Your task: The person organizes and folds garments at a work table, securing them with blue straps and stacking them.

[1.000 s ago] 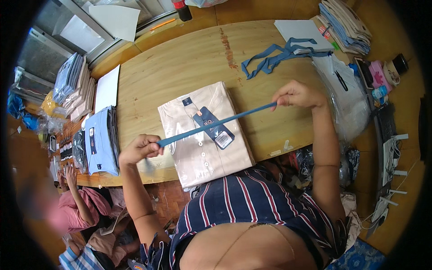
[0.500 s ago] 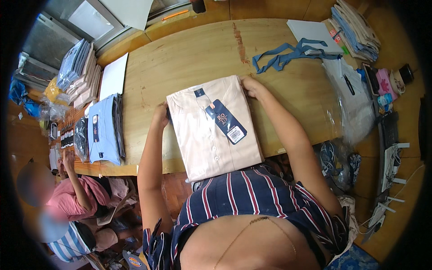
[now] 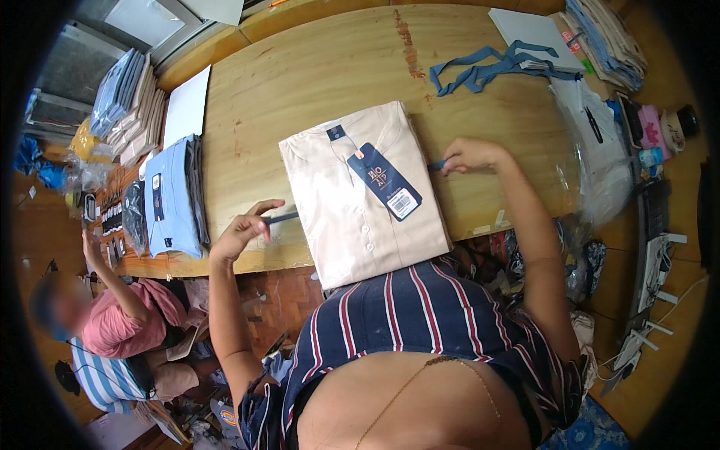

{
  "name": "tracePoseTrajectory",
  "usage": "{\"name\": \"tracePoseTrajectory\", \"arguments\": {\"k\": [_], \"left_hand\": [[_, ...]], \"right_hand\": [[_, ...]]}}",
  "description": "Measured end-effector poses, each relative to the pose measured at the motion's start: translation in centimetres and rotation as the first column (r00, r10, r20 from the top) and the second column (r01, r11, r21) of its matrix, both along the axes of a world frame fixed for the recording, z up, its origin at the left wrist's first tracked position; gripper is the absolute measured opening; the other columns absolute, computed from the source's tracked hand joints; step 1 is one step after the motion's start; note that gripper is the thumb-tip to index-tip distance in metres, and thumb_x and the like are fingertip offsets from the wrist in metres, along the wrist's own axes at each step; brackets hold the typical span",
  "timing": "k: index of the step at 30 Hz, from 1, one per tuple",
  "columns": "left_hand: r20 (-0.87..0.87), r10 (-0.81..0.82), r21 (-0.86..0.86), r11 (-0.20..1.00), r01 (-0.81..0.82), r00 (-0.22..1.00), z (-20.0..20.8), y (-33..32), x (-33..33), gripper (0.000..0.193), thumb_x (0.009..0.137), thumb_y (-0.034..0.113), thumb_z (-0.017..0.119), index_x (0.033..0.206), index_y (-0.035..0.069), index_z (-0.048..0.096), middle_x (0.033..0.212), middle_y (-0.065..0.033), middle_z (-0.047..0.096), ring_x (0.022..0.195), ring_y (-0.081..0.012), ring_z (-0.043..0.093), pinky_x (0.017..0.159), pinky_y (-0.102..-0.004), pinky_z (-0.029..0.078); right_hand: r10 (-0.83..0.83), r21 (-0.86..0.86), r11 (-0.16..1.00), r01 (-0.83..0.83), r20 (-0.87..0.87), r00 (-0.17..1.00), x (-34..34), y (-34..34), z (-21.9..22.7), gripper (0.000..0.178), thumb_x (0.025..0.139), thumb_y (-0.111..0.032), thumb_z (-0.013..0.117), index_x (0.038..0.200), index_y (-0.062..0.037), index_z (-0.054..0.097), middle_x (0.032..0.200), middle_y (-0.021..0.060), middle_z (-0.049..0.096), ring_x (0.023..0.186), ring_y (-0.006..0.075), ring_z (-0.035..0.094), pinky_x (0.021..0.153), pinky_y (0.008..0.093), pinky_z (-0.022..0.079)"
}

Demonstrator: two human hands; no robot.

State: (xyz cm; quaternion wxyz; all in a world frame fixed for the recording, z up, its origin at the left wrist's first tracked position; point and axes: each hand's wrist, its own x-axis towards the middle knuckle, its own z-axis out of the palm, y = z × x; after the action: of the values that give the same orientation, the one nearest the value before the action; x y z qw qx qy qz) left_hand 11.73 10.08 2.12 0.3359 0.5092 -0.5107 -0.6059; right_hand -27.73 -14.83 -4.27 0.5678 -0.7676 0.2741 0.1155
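Note:
A stack of folded cream shirts (image 3: 352, 240) in clear wrap lies at the table's near edge, against my body. On its top one hang a dark blue swing tag (image 3: 385, 182) and buttons run down the front. My left hand (image 3: 241, 229), left of the stack, pinches a blue fabric strip (image 3: 283, 218) that sticks out from the stack's side. Right of the stack, my right hand (image 3: 474, 155) has its fingers closed on another blue strip end (image 3: 436, 165). The shirts hide whatever lies between the two ends; I cannot tell if they join.
Folded light blue shirts (image 3: 171, 214) lie at the left of the wooden table (image 3: 300, 82). More shirt stacks stand at the far left and far right (image 3: 604, 45). A loose blue fabric strip (image 3: 487, 75) lies at the far right. A person in pink (image 3: 139, 319) sits at left.
Both hands have moved away from the stack's sides, the left one leftward and nearer, the right one rightward. Blue strip ends now show between the hands and the shirts.

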Motion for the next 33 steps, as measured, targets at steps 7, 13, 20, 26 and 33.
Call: {"name": "tracePoseTrajectory", "arguments": {"k": [7,13,20,26,33], "left_hand": [[-0.658,0.424,0.092,0.866,-0.492,0.622,-6.3,0.8,-1.4,0.052,0.073,0.006,0.058,0.120,0.006,0.035,0.099,-0.0073,0.053,0.104,-0.0247,0.045,0.094,-0.0399,0.028],[-0.859,0.373,-0.137,0.493,-0.859,0.350,-6.5,0.7,0.9,0.039,0.075,0.001,0.053,0.111,0.010,0.043,0.066,0.0029,0.042,0.055,-0.0087,0.038,0.060,-0.0228,0.041],[-0.386,0.392,-0.500,0.672,-0.546,0.835,9.3,-5.8,-5.0,0.013,0.071,-0.004,0.046,0.081,0.001,0.050,0.068,-0.0008,0.041,0.057,-0.0096,0.036,0.053,-0.0216,0.034],[0.370,-0.109,-0.350,0.903,0.248,0.922,0.9,-14.5,-23.0,0.027,0.059,-0.010,0.045,0.080,0.000,0.058,0.069,-0.0153,0.057,0.061,-0.0210,0.055,0.057,-0.0286,0.044],[0.528,0.075,-0.496,0.836,0.235,0.846,-2.8,-12.9,-23.6,0.023,0.070,0.014,0.060,0.085,-0.003,0.056,0.074,-0.0197,0.055,0.066,-0.0313,0.056,0.058,-0.0338,0.043]], "right_hand": [[-0.515,-0.024,0.857,0.515,-0.048,0.856,-1.7,-2.0,1.4,0.022,0.080,-0.021,0.051,0.073,-0.0009,0.056,0.050,-0.0008,0.045,0.041,0.0061,0.040,0.037,0.0204,0.032],[-0.716,0.289,0.680,0.674,0.064,0.695,0.5,0.9,0.3,0.025,0.083,-0.027,0.048,0.081,-0.0016,0.052,0.063,0.0033,0.052,0.050,0.0106,0.049,0.046,0.0222,0.043],[-0.681,0.267,0.728,0.631,0.181,0.709,4.3,5.5,-1.2,0.021,0.084,-0.020,0.042,0.088,-0.0016,0.053,0.080,0.0060,0.057,0.074,0.0116,0.052,0.064,0.0260,0.043],[-0.753,-0.114,0.579,0.807,0.304,0.584,4.0,8.8,-4.9,0.027,0.076,-0.011,0.042,0.100,-0.0010,0.050,0.095,0.0207,0.054,0.091,0.0289,0.052,0.076,0.0333,0.040],[-0.902,0.332,0.397,0.856,0.313,0.296,-3.3,10.6,-1.3,0.023,0.084,-0.022,0.045,0.074,-0.0038,0.055,0.066,0.0051,0.058,0.056,0.0073,0.053,0.049,0.0200,0.039]]}}
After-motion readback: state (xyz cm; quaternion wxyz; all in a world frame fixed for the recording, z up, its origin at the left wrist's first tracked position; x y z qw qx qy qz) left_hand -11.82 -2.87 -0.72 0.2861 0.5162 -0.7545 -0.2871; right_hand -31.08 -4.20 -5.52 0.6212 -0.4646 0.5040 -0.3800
